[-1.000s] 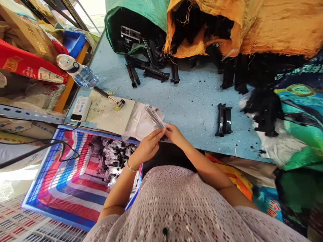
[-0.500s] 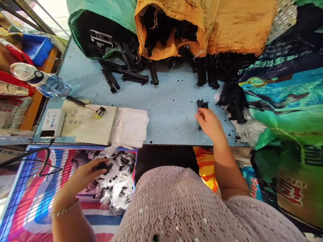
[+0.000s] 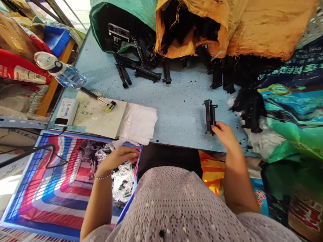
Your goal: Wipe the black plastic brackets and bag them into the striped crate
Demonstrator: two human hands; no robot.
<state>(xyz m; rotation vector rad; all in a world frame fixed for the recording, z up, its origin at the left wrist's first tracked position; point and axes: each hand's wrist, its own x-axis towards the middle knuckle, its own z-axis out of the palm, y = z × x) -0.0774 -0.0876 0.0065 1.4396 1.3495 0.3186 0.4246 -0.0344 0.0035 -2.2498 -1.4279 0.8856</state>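
Note:
On the blue speckled table lies a pair of long black plastic parts (image 3: pixel 209 116), side by side and pointing away from me. My right hand (image 3: pixel 227 136) has its thumb and fingers closed at their near right end. Over the striped-lined blue basket (image 3: pixel 42 215), my left hand (image 3: pixel 121 156) reaches toward its right rim with fingers stretched out. No held object shows in it, though its fingertips are partly hidden. Below that hand are clear-bagged small parts (image 3: pixel 123 185). A stack of white plastic bags (image 3: pixel 141 122) lies just beyond it on the table.
A green sack (image 3: pixel 143 13) and an orange sack (image 3: pixel 264 30) spill black parts (image 3: pixel 148 74) at the back. Left are a screwdriver-like tool (image 3: pixel 98 97) on cardboard (image 3: pixel 108 122), a white box-shaped device (image 3: pixel 67 111) and a bottle (image 3: pixel 72 76). Printed bags (image 3: pixel 297 111) crowd the right.
My left hand has moved right and no longer shows the bagged black part. My right hand has shifted to the near end of the black parts, uncovering them. The view has turned left.

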